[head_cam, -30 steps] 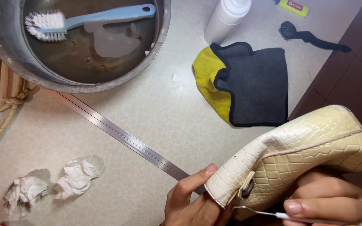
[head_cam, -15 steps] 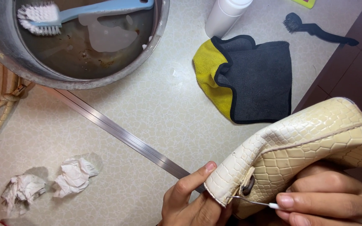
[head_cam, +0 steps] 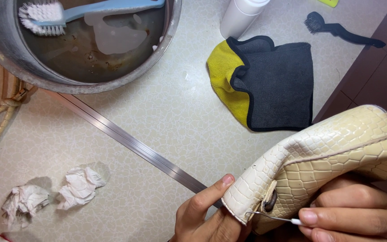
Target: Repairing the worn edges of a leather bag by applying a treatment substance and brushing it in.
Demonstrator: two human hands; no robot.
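Cream bag [head_cam: 337, 157] lengthwise left-right; left hand [head_cam: 204, 217] gripping corner; right hand [head_cam: 352, 219] pinching thin tool [head_cam: 274, 218], tip at clasp [head_cam: 269, 201].

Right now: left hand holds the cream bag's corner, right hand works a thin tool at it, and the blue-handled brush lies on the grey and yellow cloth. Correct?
One error. The brush lies in the metal basin, not on the cloth; the head view shows it. The left hand does hold the bag corner, and the right hand holds the thin tool there.
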